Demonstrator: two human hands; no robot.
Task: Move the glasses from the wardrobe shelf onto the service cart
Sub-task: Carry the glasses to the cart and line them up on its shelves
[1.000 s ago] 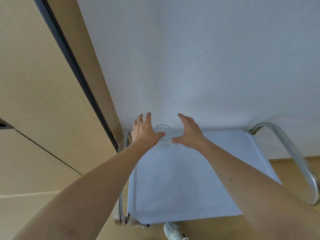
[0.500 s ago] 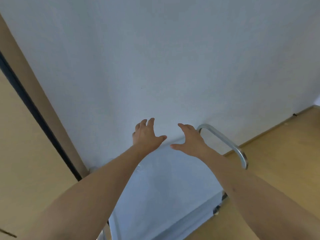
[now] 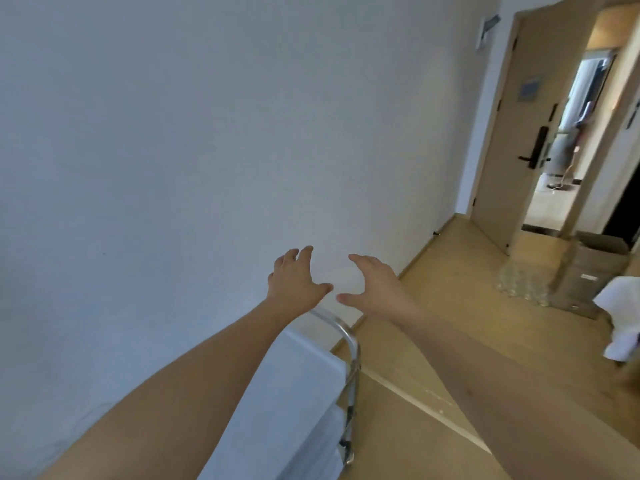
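Note:
The service cart (image 3: 351, 344) stands at the lower middle against the white wall, with a white cloth (image 3: 291, 403) over its top and a chrome handle at its right end. My left hand (image 3: 294, 284) is stretched out above the cart's right end, fingers spread, holding nothing. My right hand (image 3: 375, 285) is level with it a little to the right, over the floor, fingers spread and empty. No glass is in view, and my left forearm hides part of the cart's top. The wardrobe is out of view.
A wooden floor (image 3: 433, 358) runs right of the cart toward an open door (image 3: 516, 126) at the far right. A cardboard box (image 3: 588, 271) with crumpled clear plastic beside it sits near the doorway. Something white (image 3: 620, 306) stands at the right edge.
The view has swung right, away from the wardrobe and the cart top toward the doorway. The glass between my hands a second ago is out of view. Both hands stay spread and empty.

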